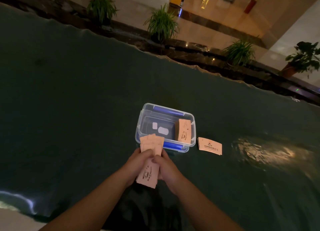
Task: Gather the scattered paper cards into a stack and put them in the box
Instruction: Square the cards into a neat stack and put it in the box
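Both hands hold a bundle of pale pink paper cards (pixel 150 172) just in front of the clear plastic box (pixel 147 109). My left hand (pixel 138 163) grips the bundle from the left, and my right hand (pixel 166 168) presses it from the right. The top cards fan out unevenly near the box's front rim. Inside the box, a stack of cards (pixel 183 133) leans against the right wall. A smaller pile of cards (pixel 209 145) lies on the table right of the box.
The dark green table (pixel 78 101) stretches wide on all sides. Its far edge borders a dark ledge with several potted plants (pixel 161 24). Bright glare marks the tabletop at the right (pixel 265 151). The near edge runs at the lower left.
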Available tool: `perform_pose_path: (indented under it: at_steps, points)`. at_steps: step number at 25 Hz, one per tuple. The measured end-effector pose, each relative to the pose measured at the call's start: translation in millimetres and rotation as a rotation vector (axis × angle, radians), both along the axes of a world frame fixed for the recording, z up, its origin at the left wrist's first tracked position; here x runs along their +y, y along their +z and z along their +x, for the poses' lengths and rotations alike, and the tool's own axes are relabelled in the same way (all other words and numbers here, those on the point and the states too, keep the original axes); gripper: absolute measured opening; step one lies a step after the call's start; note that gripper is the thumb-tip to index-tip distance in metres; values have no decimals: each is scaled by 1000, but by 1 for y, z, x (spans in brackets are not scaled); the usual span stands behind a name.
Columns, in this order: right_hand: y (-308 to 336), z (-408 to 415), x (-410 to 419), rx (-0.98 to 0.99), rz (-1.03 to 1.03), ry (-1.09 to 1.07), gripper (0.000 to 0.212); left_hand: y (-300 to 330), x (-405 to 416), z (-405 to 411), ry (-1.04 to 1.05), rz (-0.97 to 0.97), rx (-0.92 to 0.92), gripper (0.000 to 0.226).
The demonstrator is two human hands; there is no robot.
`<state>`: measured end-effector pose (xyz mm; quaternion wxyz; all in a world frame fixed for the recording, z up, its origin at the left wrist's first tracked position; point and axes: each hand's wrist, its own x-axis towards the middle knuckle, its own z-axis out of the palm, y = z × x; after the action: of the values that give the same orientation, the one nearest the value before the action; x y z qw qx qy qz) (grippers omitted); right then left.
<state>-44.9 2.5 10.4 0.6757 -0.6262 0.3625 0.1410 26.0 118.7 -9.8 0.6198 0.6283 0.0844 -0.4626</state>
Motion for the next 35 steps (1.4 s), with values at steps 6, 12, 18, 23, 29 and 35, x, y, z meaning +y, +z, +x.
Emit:
perform_pose_path:
  at_steps: [6,12,18,23,29,35]
  points:
    - [4,-18,-40,-112,48,-151,63,6,-29,2,157,-225,84,31]
    - [-2,-67,-95,-309,437,-437,78,2,-93,-39,318,-368,58,55]
    - [-14,-121,-173,-293,408,-511,57,2,-170,-86,275,-407,140,65]
    - [-18,-147,-253,-210,317,-441,42,4,-224,-115,262,-191,84,80]
    - [-30,-140,-316,-122,153,-360,53,5,-262,-116,109,74,-2,72]
    - [-36,-96,-338,-43,101,-337,56,-3,-293,-82,69,171,-26,67]
